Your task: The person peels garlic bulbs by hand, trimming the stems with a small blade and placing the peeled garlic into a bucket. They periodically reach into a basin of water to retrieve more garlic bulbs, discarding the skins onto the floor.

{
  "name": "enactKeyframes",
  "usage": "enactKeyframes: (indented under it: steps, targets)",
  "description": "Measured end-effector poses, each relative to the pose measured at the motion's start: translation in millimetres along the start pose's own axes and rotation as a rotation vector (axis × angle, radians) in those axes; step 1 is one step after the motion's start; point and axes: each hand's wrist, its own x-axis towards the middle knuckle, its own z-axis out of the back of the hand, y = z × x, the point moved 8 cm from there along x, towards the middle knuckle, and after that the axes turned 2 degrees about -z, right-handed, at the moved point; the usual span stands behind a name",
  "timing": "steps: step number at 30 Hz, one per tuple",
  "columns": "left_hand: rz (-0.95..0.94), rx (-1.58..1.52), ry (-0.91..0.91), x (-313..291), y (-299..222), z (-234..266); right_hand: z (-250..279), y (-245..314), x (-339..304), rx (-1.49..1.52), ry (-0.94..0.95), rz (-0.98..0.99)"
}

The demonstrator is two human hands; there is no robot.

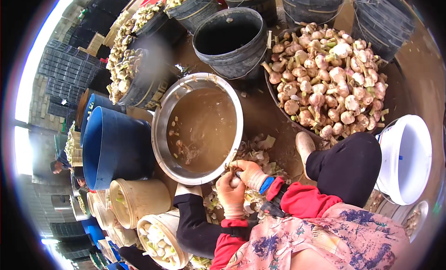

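My left hand [231, 195], in an orange-and-white work glove, is closed around a pale garlic bulb [235, 181] just beyond the near rim of the metal basin. My right hand [251, 174], gloved alike with a blue band at the wrist, meets it from the right, its fingers closed at the bulb. A small dark piece shows between the fingers; what it belongs to is hidden. The wide metal basin [238, 100] holds murky brown water with bits of skin afloat. Loose garlic peelings [258, 156] lie on the ground beneath and beyond my hands.
A heap of unpeeled garlic [327, 79] fills a wide tub at the far right. A black bucket [227, 47] stands behind the basin, a blue barrel [118, 147] left of it. White buckets stand at right [404, 158] and lower left [162, 240], the latter holding peeled garlic.
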Motion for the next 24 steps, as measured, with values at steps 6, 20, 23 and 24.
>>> enactKeyframes:
  steps: [6, 20, 23, 24]
  targets:
    - [0.703, -1.621, -0.012, -14.9, 39.9, -11.2, -8.7, 12.1, -2.5, 0.416, 0.225, -0.138]
    - [0.391, -1.039, -0.095, -18.0, 30.9, -14.0, -5.6, 4.3, -6.0, 0.234, 0.080, -0.149]
    - [0.517, -1.211, -0.110, -17.8, 37.6, -10.1, -11.9, 2.7, -5.2, 0.329, 0.160, -0.195]
    - [0.544, -1.222, -0.075, -16.0, 39.4, -9.9, -16.0, 1.2, -4.4, 0.368, 0.207, -0.233]
